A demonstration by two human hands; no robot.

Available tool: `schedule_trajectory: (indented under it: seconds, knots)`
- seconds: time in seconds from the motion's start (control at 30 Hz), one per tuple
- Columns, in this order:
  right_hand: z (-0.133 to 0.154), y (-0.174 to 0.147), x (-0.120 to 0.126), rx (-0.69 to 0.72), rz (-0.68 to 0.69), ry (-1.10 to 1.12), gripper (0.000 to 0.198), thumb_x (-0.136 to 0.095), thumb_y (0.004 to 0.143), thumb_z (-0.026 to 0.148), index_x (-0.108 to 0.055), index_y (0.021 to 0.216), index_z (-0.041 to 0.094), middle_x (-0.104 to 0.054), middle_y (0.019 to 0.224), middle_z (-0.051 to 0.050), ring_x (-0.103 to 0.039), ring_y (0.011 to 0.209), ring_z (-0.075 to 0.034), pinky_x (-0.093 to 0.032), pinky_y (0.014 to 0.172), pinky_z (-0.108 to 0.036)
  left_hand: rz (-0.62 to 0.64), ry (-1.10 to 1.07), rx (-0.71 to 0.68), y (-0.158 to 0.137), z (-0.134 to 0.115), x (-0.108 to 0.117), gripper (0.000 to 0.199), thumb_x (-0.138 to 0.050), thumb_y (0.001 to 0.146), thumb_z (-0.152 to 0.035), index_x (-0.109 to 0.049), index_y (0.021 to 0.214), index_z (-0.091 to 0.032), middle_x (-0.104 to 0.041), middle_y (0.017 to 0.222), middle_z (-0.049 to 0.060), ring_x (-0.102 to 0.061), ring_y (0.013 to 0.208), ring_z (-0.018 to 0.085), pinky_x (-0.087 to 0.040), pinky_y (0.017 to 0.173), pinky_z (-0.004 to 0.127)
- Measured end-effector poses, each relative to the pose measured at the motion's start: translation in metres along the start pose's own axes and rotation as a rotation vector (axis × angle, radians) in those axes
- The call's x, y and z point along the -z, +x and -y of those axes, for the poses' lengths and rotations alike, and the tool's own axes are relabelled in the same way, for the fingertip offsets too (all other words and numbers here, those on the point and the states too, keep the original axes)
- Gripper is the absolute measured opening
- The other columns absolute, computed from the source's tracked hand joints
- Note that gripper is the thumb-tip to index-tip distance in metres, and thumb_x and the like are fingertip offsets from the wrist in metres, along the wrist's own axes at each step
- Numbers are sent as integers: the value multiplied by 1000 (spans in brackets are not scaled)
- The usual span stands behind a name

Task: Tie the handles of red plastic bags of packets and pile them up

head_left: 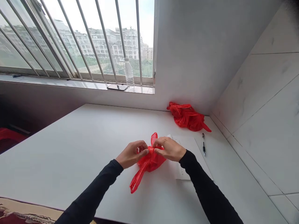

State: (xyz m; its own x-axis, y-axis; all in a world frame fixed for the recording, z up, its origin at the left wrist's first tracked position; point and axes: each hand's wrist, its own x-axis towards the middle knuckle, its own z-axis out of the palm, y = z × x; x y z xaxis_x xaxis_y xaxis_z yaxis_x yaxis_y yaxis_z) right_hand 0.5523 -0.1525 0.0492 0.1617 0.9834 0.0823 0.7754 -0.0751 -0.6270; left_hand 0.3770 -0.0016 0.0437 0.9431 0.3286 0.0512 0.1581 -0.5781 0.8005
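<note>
A red plastic bag (154,162) lies on the white table (93,133), gathered at its top. One handle loop sticks up at the far side and the other stretches toward the near left. My left hand (134,152) pinches the gathered part from the left, thumb and fingers close together. From the right, my right hand (169,147) pinches the same gathered part near the base of the upper loop. The fingertips of both hands nearly meet. Whatever is inside the bag is hidden.
A second red plastic bag (188,117) lies crumpled by the wall. White paper (187,155) sits under my right forearm, with a black pen (204,148) beside it. On the windowsill are a clear bottle (129,74) and a phone (117,87). A tiled wall (268,124) bounds the right.
</note>
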Motion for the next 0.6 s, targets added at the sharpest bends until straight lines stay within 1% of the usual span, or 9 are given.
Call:
schedule_trajectory:
  seconds: [0.1,0.23,0.27,0.33,0.4,0.43,0.5,0.53,0.6]
  knots:
    - [-10,-2,9,-48,-16,1,14,-55,91,23,-69,90,20,-71,88,-3,-64,83,-17,-47,79,-30,-91,15,29,2,7,4,27,-56,92,-44,-61,81,-20,-62,75,0,-51,69,15,-40,66,30]
    - [-21,-7,20,-88,-28,-19,12,-59,88,24,-70,91,20,-72,100,-5,-64,97,-20,-46,86,-33,-216,5,59,3,12,9,27,-54,93,-45,-60,83,-20,-64,79,1,-56,73,16,-42,67,30]
    - [-20,-7,21,-80,-23,-8,13,-60,89,26,-71,94,20,-72,103,-5,-63,101,-21,-46,88,-34,-229,-1,58,4,11,9,27,-54,93,-45,-59,83,-20,-64,79,1,-56,73,16,-43,68,30]
    - [-15,-6,18,-51,-16,55,23,-62,91,35,-69,108,21,-71,108,-5,-63,103,-20,-47,89,-34,-238,-12,48,4,9,7,28,-54,93,-46,-59,83,-20,-63,78,0,-57,73,16,-44,67,30]
    - [-7,-3,12,-21,-17,129,32,-62,92,44,-67,115,22,-71,106,-5,-64,100,-19,-48,86,-32,-244,-20,38,5,7,4,28,-54,93,-47,-58,83,-21,-61,78,-1,-56,72,15,-45,68,29]
    - [-3,-2,10,-8,-21,150,31,-62,92,44,-67,113,22,-71,103,-5,-65,96,-19,-48,83,-32,-252,-20,36,5,7,4,27,-54,93,-46,-57,83,-21,-60,78,-1,-55,72,15,-45,68,29]
    - [1,1,7,6,-33,160,20,-62,92,37,-68,101,20,-71,94,-3,-65,87,-17,-48,78,-30,-294,-13,47,6,9,4,27,-52,94,-45,-55,83,-21,-58,77,-1,-53,71,15,-44,67,30]
    - [2,1,7,1,-48,160,16,-61,92,34,-68,95,20,-71,90,-3,-64,84,-16,-47,77,-30,-324,-8,61,7,11,4,26,-51,95,-44,-54,82,-21,-57,76,-1,-51,70,15,-43,65,30]
    - [0,2,9,-31,-92,171,12,-59,92,29,-67,91,20,-71,88,-2,-63,81,-16,-47,76,-30,-376,-3,89,8,15,5,27,-48,96,-44,-52,81,-21,-56,76,0,-50,69,16,-41,63,30]
